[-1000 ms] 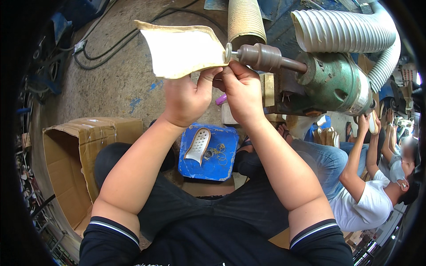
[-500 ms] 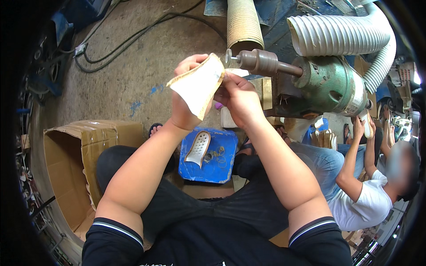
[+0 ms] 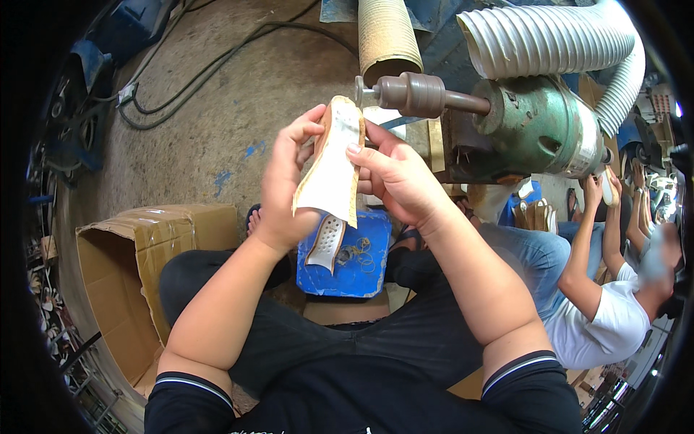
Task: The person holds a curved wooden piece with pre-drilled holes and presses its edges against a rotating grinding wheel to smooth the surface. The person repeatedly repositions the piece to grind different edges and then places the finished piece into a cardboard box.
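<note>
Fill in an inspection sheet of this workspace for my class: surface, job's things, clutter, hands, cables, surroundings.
Surface: concrete floor with blue marks; blue stool between the knees.
Job's things: white piece with tan rim, close to the machine's small disc; contact unclear.
Clutter: perforated piece and thin yellowish rings on the stool; open cardboard box at left.
Hands: left hand holds the white piece's left side; right hand pinches its right edge, thumb on the white face.
Cables: dark cable looping across the floor.
Surroundings: green machine; beige hose; grey hose; co-worker at right.
</note>
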`<state>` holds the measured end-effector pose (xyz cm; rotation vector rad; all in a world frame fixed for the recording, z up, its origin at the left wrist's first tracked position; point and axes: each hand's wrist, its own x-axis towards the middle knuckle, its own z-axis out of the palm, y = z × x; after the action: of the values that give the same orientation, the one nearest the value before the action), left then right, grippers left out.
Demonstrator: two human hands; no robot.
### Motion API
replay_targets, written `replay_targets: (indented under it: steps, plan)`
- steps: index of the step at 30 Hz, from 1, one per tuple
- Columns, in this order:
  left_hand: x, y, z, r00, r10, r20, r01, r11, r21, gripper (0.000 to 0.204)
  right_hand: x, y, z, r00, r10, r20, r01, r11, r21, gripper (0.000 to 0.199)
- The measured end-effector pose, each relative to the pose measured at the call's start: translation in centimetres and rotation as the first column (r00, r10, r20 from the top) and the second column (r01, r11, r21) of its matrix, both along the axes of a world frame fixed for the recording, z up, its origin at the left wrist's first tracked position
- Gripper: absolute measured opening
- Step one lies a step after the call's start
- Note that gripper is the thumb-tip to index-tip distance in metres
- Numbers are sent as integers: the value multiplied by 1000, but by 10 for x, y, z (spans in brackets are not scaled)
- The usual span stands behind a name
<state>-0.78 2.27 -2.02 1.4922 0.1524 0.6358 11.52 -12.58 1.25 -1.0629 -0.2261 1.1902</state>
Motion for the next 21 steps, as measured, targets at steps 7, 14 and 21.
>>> replay_targets:
  steps: [7, 14, 21]
  plan:
    - [3, 15, 10, 969, -230, -95, 85, 666, -741, 47, -13, 1, 8, 998, 63, 14, -64, 996, 55, 64]
    - [9, 10, 18, 974, -216, -71, 98, 684, -723, 44, -29, -8, 20, 992, -74, 103, 84, 992, -91, 78]
    - [13, 14, 26, 971, -235, -35, 121, 618, -777, 39, -27, -15, 23, 997, -61, 53, 60, 998, 13, 89]
